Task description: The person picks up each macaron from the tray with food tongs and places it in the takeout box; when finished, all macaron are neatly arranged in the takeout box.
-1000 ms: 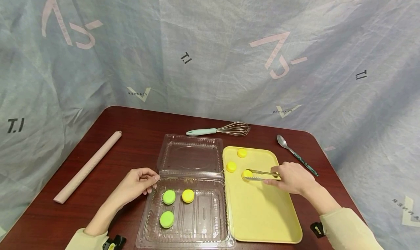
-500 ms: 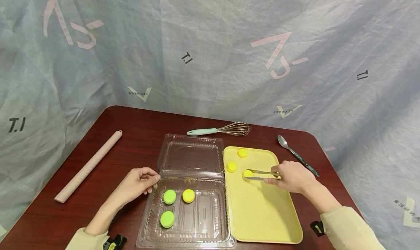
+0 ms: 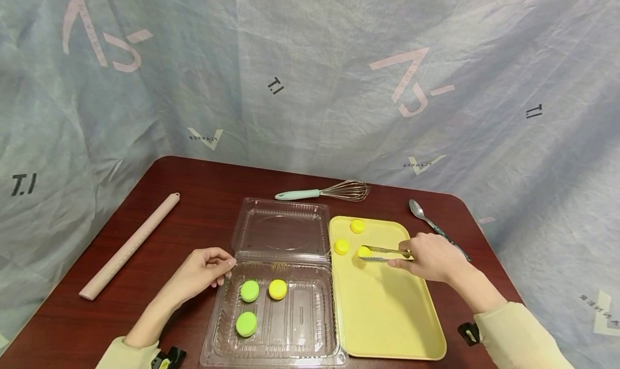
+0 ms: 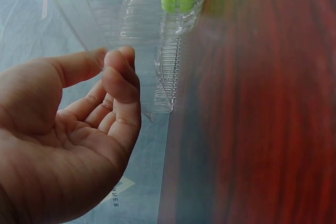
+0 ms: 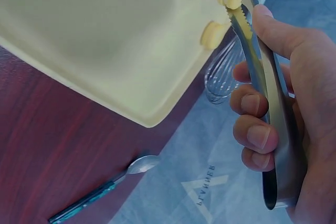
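My right hand (image 3: pixel 431 257) grips metal tongs (image 5: pixel 270 77), whose toothed tips are around a yellow macaron (image 3: pixel 363 253) over the yellow tray (image 3: pixel 387 315). Two more yellow macarons lie toward the tray's far end, one near the back edge (image 3: pixel 357 226) and one by the left edge (image 3: pixel 341 246). On the left, my left hand (image 3: pixel 205 272) pinches the rim of a clear plastic clamshell box (image 3: pixel 300 347) between thumb and forefinger. Inside the box sit two green macarons, an upper one (image 3: pixel 249 291) and a lower one (image 3: pixel 246 324), beside a yellow macaron (image 3: pixel 278 289).
The box's lid (image 3: pixel 283 226) lies opened back, away from me. Behind it is a whisk (image 3: pixel 322 192) with a pale green handle. A pink rolling pin (image 3: pixel 131 245) lies at the left, and a spoon (image 3: pixel 421 212) at the right beyond the tray.
My right hand has risen slightly, and the tongs and the yellow macaron between them have shifted a little up and left. The left hand and the box have stayed put.
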`<state>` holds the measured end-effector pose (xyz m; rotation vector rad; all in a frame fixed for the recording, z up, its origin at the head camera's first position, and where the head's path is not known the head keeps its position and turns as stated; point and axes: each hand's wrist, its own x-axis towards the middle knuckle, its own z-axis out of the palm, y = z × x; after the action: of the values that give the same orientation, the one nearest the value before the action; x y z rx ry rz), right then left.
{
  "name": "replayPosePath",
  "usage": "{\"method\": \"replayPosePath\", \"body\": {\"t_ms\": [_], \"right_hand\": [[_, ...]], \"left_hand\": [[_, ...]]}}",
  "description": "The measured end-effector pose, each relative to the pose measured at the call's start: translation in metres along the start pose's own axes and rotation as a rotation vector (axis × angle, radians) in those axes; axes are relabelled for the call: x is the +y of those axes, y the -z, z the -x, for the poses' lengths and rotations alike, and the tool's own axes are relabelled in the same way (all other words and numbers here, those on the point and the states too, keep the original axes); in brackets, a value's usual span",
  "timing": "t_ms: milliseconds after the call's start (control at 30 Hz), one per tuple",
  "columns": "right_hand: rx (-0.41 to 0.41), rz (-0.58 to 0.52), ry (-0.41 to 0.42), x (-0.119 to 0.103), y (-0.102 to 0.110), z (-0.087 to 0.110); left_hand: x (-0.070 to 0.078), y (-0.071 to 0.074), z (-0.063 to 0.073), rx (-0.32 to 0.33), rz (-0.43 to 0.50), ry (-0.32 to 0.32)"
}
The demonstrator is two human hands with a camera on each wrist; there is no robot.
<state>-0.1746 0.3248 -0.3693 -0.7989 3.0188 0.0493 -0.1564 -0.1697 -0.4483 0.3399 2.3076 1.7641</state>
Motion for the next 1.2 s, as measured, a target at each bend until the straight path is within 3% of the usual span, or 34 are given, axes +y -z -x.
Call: {"method": "replayPosePath", "body": {"t_ms": [500, 933, 1200], "right_hand": [[0.024, 0.035, 0.033, -0.019, 0.024, -0.005], [0.072, 0.023, 0.148, -0.051, 0.046, -0.016], [0.087, 0.027, 0.207, -0.070, 0.050, -0.026]], "left_hand": [[0.000, 0.001, 0.000, 0.001, -0.017, 0.008], [-0.001, 0.001, 0.000, 0.001, -0.018, -0.006], [-0.002, 0.001, -0.001, 0.002, -0.012, -0.001]]}}
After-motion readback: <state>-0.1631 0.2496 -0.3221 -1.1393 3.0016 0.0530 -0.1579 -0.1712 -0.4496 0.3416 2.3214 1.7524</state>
